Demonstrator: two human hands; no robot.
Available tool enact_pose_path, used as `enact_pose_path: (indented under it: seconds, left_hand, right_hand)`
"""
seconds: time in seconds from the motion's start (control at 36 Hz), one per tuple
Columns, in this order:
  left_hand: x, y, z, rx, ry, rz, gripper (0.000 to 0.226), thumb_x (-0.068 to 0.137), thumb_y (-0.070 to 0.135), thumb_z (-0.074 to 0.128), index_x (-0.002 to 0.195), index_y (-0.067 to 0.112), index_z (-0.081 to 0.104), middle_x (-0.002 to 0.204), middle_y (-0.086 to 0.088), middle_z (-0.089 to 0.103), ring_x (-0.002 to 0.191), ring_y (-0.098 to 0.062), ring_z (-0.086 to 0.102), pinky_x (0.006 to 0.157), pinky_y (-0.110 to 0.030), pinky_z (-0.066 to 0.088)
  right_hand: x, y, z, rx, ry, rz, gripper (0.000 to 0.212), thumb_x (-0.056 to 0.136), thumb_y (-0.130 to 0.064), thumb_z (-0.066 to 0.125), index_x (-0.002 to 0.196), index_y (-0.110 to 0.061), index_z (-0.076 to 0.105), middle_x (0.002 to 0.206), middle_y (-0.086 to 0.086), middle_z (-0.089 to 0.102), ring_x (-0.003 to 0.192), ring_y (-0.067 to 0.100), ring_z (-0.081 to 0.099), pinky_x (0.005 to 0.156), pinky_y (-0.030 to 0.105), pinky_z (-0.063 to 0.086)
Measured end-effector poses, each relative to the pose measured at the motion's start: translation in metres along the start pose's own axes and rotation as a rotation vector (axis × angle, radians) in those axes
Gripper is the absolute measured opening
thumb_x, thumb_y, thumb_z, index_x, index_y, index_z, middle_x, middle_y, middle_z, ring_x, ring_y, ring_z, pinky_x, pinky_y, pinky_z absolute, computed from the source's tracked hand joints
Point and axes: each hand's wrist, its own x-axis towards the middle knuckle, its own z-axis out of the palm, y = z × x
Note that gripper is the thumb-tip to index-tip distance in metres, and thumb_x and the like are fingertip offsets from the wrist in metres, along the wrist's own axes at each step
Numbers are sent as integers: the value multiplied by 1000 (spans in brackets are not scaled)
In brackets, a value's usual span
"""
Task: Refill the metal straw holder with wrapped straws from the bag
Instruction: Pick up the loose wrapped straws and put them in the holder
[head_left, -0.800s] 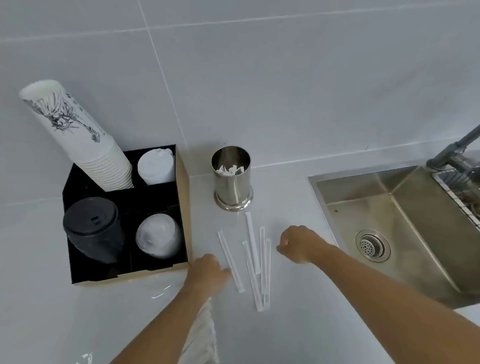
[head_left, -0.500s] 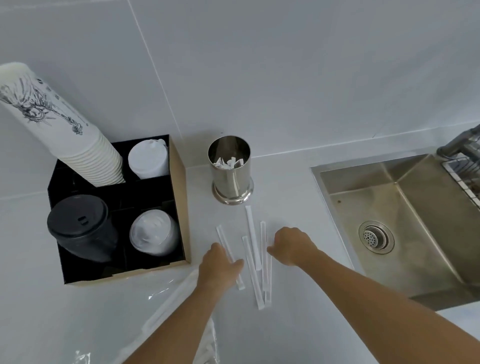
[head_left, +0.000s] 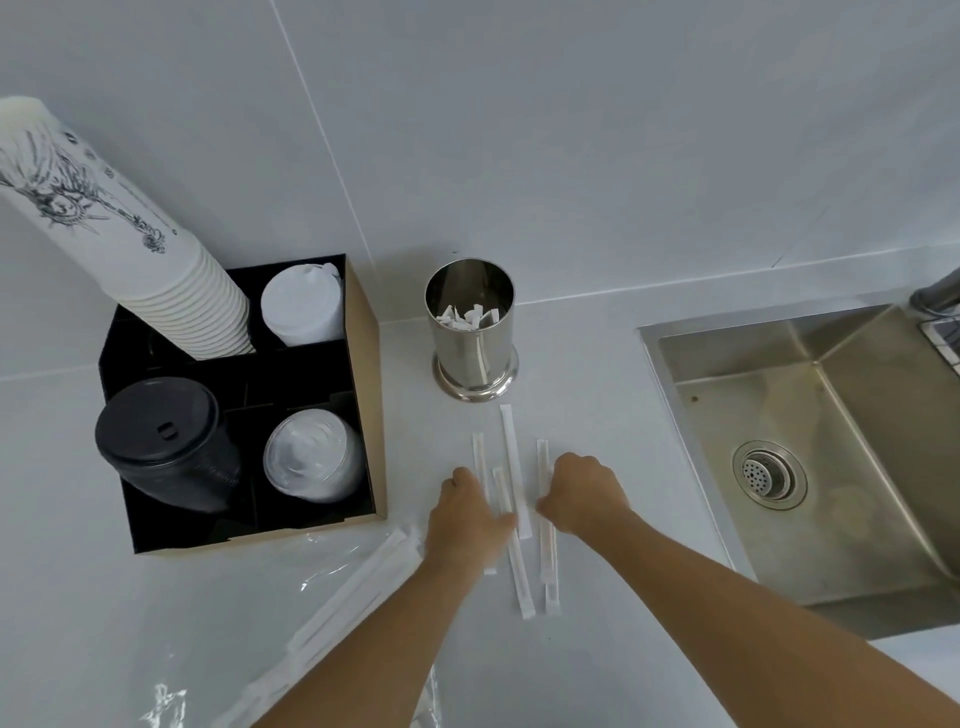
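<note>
Both hands, left hand (head_left: 464, 512) and right hand (head_left: 584, 493), cover loose wrapped straws (head_left: 511, 457), grips hidden.

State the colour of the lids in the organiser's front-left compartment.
Black; the stack of lids shows clearly in the head view, the only one.

Honestly nothing readable here. The stack of paper cups (head_left: 93, 208) has a black line drawing and a thin row of tiny print beside it, but it's way too small to make out.

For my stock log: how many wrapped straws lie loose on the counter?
5 straws: one under left hand, two between the hands, two at right hand; others may hide.
</note>
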Motion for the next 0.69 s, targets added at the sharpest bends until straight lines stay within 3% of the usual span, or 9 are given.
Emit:
enact_pose_path:
  seconds: [0.11, 0.31, 0.5, 0.58, 0.64, 0.69]
  left_hand:
    - [4, 1, 1, 1, 1, -9, 33, 81, 21, 66, 105, 11, 46, 101, -6, 53, 83, -21, 55, 64, -27, 42]
    - [9, -4, -6, 47, 12, 25, 11, 82, 9, 59, 86, 15, 50, 96, -7, 61, 78, -19, 54, 61, -25, 40]
    - [9, -10, -11, 64, 9, 22, 12, 79, 14, 65, 82, 15, 53, 91, -6, 60, 76, -19, 58, 53, -21, 39]
    - [10, -13, -12, 52, 3, 28, 13, 78, 15, 65, 77, 15, 52, 87, -7, 60, 74, -19, 59, 46, -20, 33]
    - [11, -12, -13, 44, -4, 28, 12, 77, 16, 66, 76, 14, 53, 86, -7, 61, 72, -19, 59, 47, -21, 36]
    - [10, -12, -15, 22, -13, 22, 10, 76, 16, 66, 76, 11, 57, 83, -7, 63, 70, -19, 61, 49, -23, 43]
  right_hand:
    - [0, -1, -3, -28, -16, -5, 26, 79, -2, 60, 65, -16, 43, 68, 0, 49, 67, 19, 54, 62, 26, 46]
    - [3, 1, -3, -41, -28, -53, 22, 78, -6, 66, 72, -15, 47, 69, -2, 47, 74, 21, 56, 67, 26, 48]
    - [0, 3, -3, -165, 13, -111, 15, 78, -3, 59, 81, -13, 49, 68, -2, 43, 76, 22, 57, 66, 27, 49]
    - [5, 2, -9, -62, 2, -75, 13, 74, -7, 61, 74, -14, 50, 71, 0, 50, 73, 23, 59, 60, 27, 48]
    - [9, 1, -12, 38, -2, -50, 16, 71, -9, 60, 66, -14, 46, 66, 1, 52, 62, 20, 57, 51, 23, 44]
    - [12, -3, -15, 122, -11, -42, 12, 71, -9, 60, 67, -12, 49, 64, 4, 58, 58, 22, 62, 50, 24, 49]
